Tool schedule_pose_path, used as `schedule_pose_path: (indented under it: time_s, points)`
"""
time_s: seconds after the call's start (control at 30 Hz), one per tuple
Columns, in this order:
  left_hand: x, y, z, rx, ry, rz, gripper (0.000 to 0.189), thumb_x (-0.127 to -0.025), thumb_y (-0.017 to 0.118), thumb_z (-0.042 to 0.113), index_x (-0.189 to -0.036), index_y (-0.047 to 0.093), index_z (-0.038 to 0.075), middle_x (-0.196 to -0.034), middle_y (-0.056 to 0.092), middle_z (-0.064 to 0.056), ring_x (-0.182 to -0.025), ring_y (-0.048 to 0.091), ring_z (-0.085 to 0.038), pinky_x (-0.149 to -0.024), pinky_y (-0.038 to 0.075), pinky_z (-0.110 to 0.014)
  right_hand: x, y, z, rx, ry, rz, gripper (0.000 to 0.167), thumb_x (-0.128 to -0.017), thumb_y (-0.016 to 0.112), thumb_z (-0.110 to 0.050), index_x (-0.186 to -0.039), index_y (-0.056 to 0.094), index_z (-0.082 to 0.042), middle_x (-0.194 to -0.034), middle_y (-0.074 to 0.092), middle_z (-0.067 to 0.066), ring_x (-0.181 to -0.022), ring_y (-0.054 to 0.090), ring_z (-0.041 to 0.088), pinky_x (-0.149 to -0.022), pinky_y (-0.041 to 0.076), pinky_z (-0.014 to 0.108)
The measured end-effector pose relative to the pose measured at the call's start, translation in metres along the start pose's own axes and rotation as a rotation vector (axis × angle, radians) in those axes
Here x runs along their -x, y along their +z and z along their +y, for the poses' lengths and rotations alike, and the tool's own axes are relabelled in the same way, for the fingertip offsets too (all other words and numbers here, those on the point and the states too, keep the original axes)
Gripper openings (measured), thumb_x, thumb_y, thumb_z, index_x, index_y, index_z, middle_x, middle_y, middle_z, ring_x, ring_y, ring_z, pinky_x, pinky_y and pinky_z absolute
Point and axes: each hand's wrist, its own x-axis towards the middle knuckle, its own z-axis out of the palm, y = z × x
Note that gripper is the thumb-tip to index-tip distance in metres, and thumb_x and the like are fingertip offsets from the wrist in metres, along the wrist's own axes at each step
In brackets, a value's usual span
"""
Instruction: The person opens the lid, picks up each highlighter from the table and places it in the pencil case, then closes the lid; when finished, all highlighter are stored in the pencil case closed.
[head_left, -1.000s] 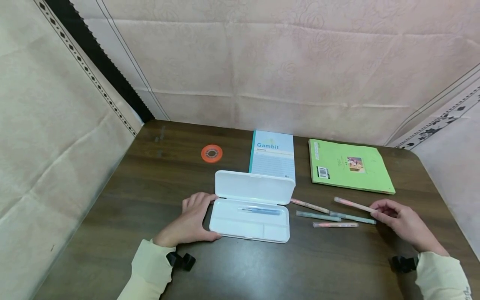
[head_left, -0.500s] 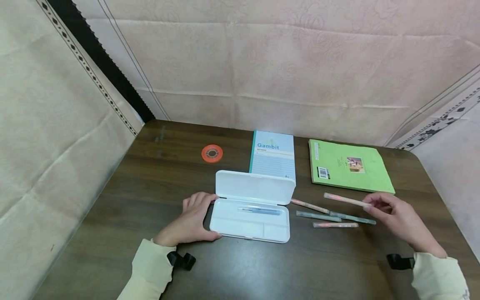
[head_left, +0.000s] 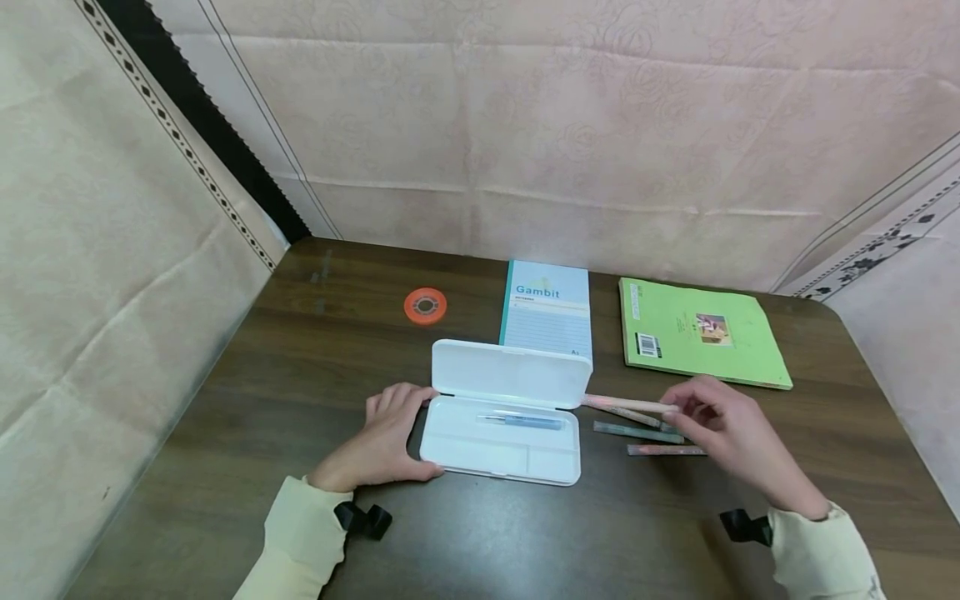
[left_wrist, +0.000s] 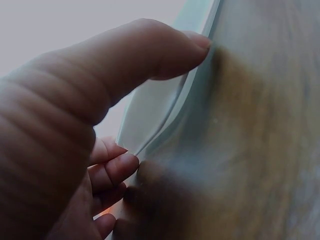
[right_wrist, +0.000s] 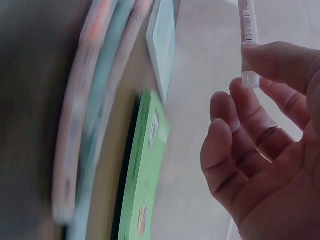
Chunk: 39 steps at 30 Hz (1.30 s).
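My left hand (head_left: 378,442) grips the left end of a white pencil case (head_left: 465,450), thumb at the near corner and fingers by the hinge. The case stands with its lid (head_left: 510,373) raised; one blue pen (head_left: 531,422) lies inside. To the right, my right hand (head_left: 731,433) pinches a pale pink pen (right_wrist: 249,27) near one end between thumb and index finger, its other fingers loosely bent. In the head view the pen's far tip overlaps the case's right edge. Below it on the table lie a teal pen (head_left: 637,432) and a pink pen (head_left: 663,450).
Behind the case's lid lies a light blue Gambit notebook (head_left: 551,312). A green book (head_left: 701,333) rests at the back right, and an orange disc-shaped roll (head_left: 425,307) at the back left. Patterned cloth (head_left: 525,150) hangs behind the brown table (head_left: 480,542).
My right hand has carried the pink pen leftward over the other pens to the case's right edge. My left hand and the case have stayed in place.
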Motion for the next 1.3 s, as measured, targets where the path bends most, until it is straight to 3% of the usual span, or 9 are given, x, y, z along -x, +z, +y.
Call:
schedule_pose_path:
  time_s: [0.1,0.4,0.77,1.03,1.3]
  points:
    - [0.0,0.0,0.0,0.002,0.0,0.0,0.092,-0.068,0.085,0.047,-0.14,0.041,0.011,-0.127,0.047,-0.006,-0.124,0.035,-0.029,-0.096,0.022,-0.051,-0.007,0.01,-0.009,0.001,-0.015,-0.014,0.023,-0.085,0.075,-0.005,-0.097,0.067,-0.023,-0.085,0.058,-0.011,-0.069,0.054,0.002,-0.058,0.048,0.021]
    - [0.001,0.0,0.0,-0.006,0.005,0.003,0.092,-0.068,0.085,0.048,-0.14,0.041,0.011,-0.126,0.047,-0.005,-0.123,0.036,-0.028,-0.095,0.022,-0.05,-0.022,0.04,-0.028,0.003,0.049,-0.093,0.016,-0.087,0.074,-0.013,-0.097,0.068,-0.023,-0.084,0.056,-0.009,-0.068,0.051,0.005,-0.057,0.047,0.022]
    - [0.001,0.0,0.0,0.002,0.003,-0.002,0.091,-0.068,0.085,0.046,-0.14,0.041,0.012,-0.126,0.047,-0.005,-0.123,0.035,-0.029,-0.096,0.022,-0.05,-0.03,0.077,-0.047,0.049,0.033,-0.188,0.013,-0.086,0.075,-0.017,-0.096,0.069,-0.022,-0.08,0.055,-0.012,-0.068,0.051,0.007,-0.059,0.044,0.021]
    - [0.002,-0.001,0.0,0.003,0.005,0.001,0.091,-0.069,0.085,0.046,-0.14,0.041,0.011,-0.126,0.047,-0.005,-0.123,0.035,-0.029,-0.096,0.022,-0.05,-0.037,0.088,-0.061,0.037,0.039,-0.242,0.013,-0.088,0.074,-0.023,-0.1,0.071,-0.022,-0.072,0.052,-0.013,-0.062,0.047,0.004,-0.056,0.042,0.021]
    - [0.001,-0.001,0.0,0.012,0.007,0.0,0.091,-0.068,0.085,0.046,-0.141,0.041,0.012,-0.126,0.047,-0.005,-0.123,0.035,-0.029,-0.095,0.022,-0.05,-0.038,0.091,-0.063,0.01,0.057,-0.236,0.016,-0.087,0.076,-0.019,-0.102,0.07,-0.021,-0.083,0.059,-0.012,-0.07,0.052,0.006,-0.063,0.047,0.021]
